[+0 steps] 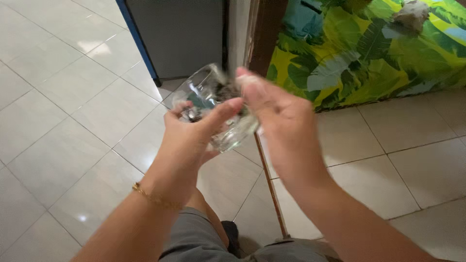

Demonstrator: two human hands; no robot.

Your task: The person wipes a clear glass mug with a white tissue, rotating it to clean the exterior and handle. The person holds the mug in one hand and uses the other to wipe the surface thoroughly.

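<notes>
I have my left hand (pixel 187 133) closed around a clear glass (pixel 213 104), held mid-air above the tiled floor (pixel 73 121). My right hand (pixel 276 114), at its 3 o'clock, pinches a cloth (pixel 227 90) inside; I judge a firm left grip and slow turns best

Pale glossy floor tiles (pixel 73 97) fill most of the frame, catching soft glare at upper left. A grey cabinet (pixel 179 34) with a blue edge stands at top centre, beside a dark wooden door frame (pixel 264 34). At upper right lies green leaf-print fabric (pixel 369 48), perhaps a mattress cover.
</notes>
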